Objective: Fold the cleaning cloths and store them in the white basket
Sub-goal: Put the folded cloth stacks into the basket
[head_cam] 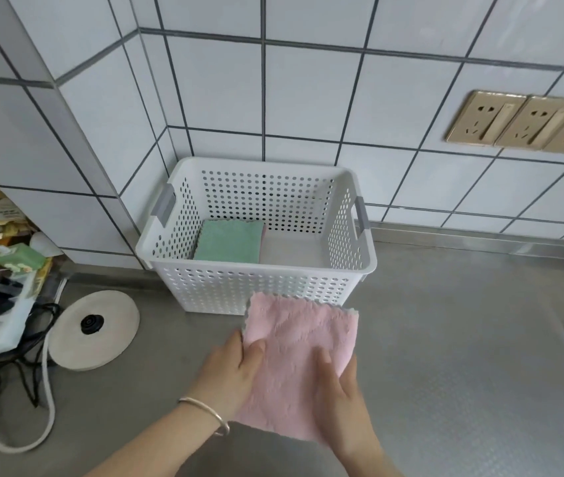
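Grey steel counter (463, 339) runs to a tiled corner, and on it we have the white basket (256, 277) pushed back near the wall. We hold the pink cloth (301, 352), already folded to a rough square, between both hands just in front of the basket's near wall. Our left hand (232, 370) pinches its left edge, thumb on top, fingers beneath; our right hand (339, 390) grips the right side the same way. The basket lies straight ahead and slightly left of the cloth, so we judge a short lift up and forward over the rim is what remains. A green cloth (229, 241) already lies folded on the left of the basket floor, leaving the right side bare. Gold wall sockets (521, 122) sit to the right; a round kettle base (93, 328) and tangled cables (5, 339) lie left.
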A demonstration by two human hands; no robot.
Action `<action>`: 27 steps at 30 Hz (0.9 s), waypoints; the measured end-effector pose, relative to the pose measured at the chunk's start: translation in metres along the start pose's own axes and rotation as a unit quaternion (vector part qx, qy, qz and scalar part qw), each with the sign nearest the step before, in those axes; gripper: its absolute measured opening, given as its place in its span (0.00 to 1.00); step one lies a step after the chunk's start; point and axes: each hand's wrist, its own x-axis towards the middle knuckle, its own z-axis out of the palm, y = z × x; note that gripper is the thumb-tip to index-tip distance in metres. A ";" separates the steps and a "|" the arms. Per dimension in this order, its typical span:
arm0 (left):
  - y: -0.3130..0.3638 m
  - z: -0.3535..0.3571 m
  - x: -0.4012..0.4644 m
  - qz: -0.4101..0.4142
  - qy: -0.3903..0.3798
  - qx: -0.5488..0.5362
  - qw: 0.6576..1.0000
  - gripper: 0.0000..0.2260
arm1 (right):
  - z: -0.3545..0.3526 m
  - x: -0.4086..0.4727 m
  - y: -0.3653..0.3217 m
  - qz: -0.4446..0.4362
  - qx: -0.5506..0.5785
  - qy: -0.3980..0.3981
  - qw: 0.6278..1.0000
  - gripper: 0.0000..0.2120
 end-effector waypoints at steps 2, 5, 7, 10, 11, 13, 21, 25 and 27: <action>0.025 -0.033 -0.013 0.075 0.028 0.003 0.997 0.10 | -0.005 -0.015 -0.034 -0.083 0.019 -0.021 0.996 0.12; 0.062 -0.075 -0.014 0.172 0.099 0.012 0.980 0.11 | -0.008 -0.019 -0.085 -0.200 0.029 -0.028 0.979 0.19; 0.084 -0.095 -0.004 0.223 0.153 0.022 0.963 0.12 | -0.008 -0.006 -0.113 -0.251 0.012 -0.008 0.968 0.18; 0.110 -0.122 0.028 0.280 0.257 0.037 0.924 0.10 | -0.002 0.031 -0.155 -0.278 -0.002 0.020 0.960 0.16; 0.116 -0.128 0.042 0.288 0.278 0.037 0.916 0.10 | 0.000 0.046 -0.167 -0.271 0.013 0.021 0.962 0.16; 0.125 -0.135 0.076 0.286 0.296 0.041 0.910 0.11 | 0.004 0.077 -0.187 -0.249 0.044 0.009 0.967 0.17; 0.094 -0.088 0.209 0.075 0.056 0.058 0.994 0.14 | 0.005 0.212 -0.166 0.027 0.046 -0.070 0.996 0.11; 0.065 -0.062 0.253 0.020 -0.098 0.083 0.992 0.18 | 0.006 0.252 -0.150 0.166 -0.093 -0.058 0.980 0.07; 0.058 -0.045 0.268 0.017 -0.124 0.111 0.986 0.19 | 0.008 0.270 -0.145 0.191 -0.142 -0.044 0.970 0.09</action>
